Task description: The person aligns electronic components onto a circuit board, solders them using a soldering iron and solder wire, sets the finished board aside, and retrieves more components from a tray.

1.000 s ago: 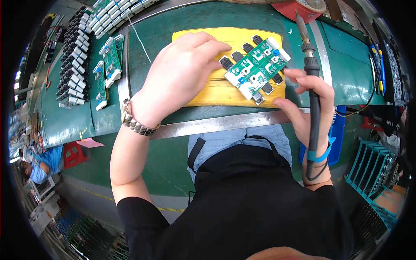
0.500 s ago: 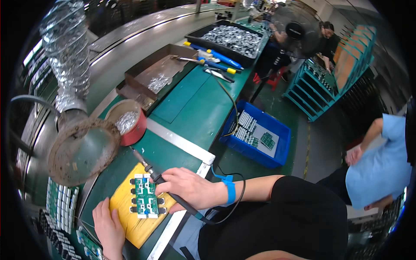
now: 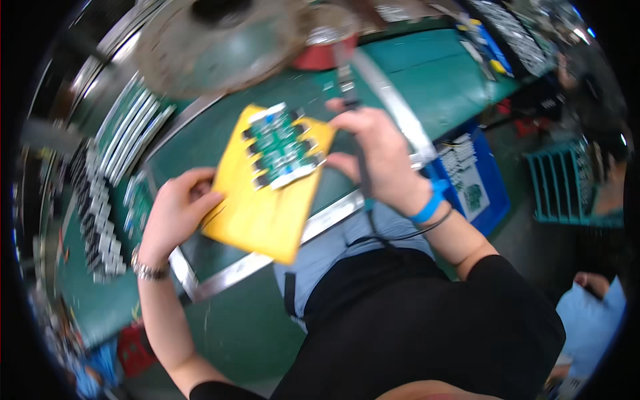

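1. Right hand (image 3: 383, 153): closed around the dark handle of a soldering iron (image 3: 347, 90), metal end pointing away from the body; thumb and forefinger stood apart near the circuit board (image 3: 283, 148). Contact unclear through the blur.
2. Left hand (image 3: 179, 208): thumb at the left edge of the yellow board (image 3: 260, 223), fingers curled; could not tell whether it pinched or merely steadied.
3. Circuit board lay on the yellow board's upper part, dark components jutting along both long sides, white pieces at its ends.
4. Judged light, thin and stiff; jutting parts likely fragile, easily bent. Best hold seemed the white ends, clear of the small parts.
5. Yellow board looked flat and rigid, perhaps smooth enough for the circuit board to slide; edges gave the safest purchase.
6. Beneath: green bench (image 3: 427, 80), metal strip (image 3: 333, 217) along its near edge.
7. Beyond: red container (image 3: 317, 57), above the boards.
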`<state>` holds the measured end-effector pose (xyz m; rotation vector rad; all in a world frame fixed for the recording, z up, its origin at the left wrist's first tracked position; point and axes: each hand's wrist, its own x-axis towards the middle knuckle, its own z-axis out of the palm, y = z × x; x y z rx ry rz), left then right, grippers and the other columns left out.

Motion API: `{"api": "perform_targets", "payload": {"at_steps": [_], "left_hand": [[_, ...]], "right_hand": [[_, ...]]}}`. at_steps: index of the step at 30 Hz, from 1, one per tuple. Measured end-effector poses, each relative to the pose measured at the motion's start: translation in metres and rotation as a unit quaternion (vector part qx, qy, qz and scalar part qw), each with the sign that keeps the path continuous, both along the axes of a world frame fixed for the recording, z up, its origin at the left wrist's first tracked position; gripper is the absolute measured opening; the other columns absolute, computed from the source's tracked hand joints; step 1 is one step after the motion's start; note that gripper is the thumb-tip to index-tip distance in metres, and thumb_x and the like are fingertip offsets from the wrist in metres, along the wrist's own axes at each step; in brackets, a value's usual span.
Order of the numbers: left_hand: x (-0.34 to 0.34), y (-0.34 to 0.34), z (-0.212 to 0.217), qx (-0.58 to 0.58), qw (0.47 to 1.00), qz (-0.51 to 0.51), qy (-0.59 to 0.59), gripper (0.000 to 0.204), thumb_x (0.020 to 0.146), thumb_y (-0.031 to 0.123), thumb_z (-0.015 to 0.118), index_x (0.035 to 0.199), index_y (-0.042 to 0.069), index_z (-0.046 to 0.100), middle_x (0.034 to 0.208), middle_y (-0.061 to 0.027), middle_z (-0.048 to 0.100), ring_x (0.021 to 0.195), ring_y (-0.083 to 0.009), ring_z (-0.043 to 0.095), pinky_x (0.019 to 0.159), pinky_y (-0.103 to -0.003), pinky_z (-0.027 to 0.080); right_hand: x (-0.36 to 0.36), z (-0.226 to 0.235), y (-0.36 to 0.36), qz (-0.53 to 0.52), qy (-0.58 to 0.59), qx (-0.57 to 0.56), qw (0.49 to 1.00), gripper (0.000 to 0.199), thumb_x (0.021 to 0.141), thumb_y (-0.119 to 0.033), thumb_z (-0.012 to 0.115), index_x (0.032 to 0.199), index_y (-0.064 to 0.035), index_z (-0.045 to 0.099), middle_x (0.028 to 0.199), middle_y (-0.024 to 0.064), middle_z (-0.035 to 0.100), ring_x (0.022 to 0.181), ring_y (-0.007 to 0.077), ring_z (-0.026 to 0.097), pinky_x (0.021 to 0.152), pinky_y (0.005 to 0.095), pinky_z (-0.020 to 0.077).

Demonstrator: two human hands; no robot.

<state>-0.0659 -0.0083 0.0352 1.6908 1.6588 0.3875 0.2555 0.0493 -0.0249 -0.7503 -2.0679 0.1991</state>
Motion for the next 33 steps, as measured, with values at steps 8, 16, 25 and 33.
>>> {"api": "perform_targets", "payload": {"at_steps": [8, 16, 25, 33], "left_hand": [[0.040, -0.045, 0.013, -0.039, 0.999, 0.021, -0.031, 0.043, 0.083, 0.016, 0.072, 0.116, -0.005, 0.056, 0.080, -0.0111, 0.070, 0.068, -0.0220, 0.068, 0.065, -0.033, 0.052], [0.067, -0.065, 0.007, -0.001, 0.994, -0.027, -0.105, 0.042, 0.081, 0.007, 0.076, 0.117, -0.002, 0.057, 0.092, -0.0056, 0.069, 0.064, -0.0093, 0.057, 0.061, -0.024, 0.048], [0.031, -0.009, -0.011, 0.286, 0.945, 0.014, 0.158, 0.051, 0.084, 0.005, 0.065, 0.133, 0.006, 0.050, 0.121, -0.0115, 0.063, 0.112, -0.0244, 0.061, 0.092, -0.034, 0.048], [0.039, 0.044, -0.040, 0.229, 0.969, -0.080, 0.044, 0.071, 0.074, -0.012, 0.043, 0.142, 0.008, 0.042, 0.138, -0.0154, 0.052, 0.127, -0.0279, 0.051, 0.108, -0.038, 0.040]], "right_hand": [[-0.001, 0.008, -0.021, 0.007, 0.037, -0.161, 0.986, 0.047, 0.079, 0.007, 0.069, 0.119, -0.0061, 0.047, 0.126, 0.0173, 0.061, 0.085, 0.0223, 0.068, 0.074, 0.0309, 0.0554], [0.009, 0.001, -0.005, 0.084, -0.002, -0.130, 0.988, 0.048, 0.082, 0.007, 0.066, 0.122, -0.0067, 0.043, 0.129, 0.0192, 0.060, 0.101, 0.0299, 0.069, 0.082, 0.0323, 0.0546], [0.028, 0.027, -0.032, 0.110, -0.035, -0.204, 0.972, 0.073, 0.070, -0.009, 0.086, 0.124, -0.0129, 0.038, 0.139, 0.0262, 0.049, 0.121, 0.0326, 0.058, 0.101, 0.0439, 0.0457], [0.033, 0.013, -0.037, 0.198, 0.020, -0.232, 0.952, 0.070, 0.066, -0.018, 0.089, 0.121, -0.0126, 0.045, 0.138, 0.0229, 0.051, 0.121, 0.0395, 0.053, 0.099, 0.0447, 0.0460]]}}
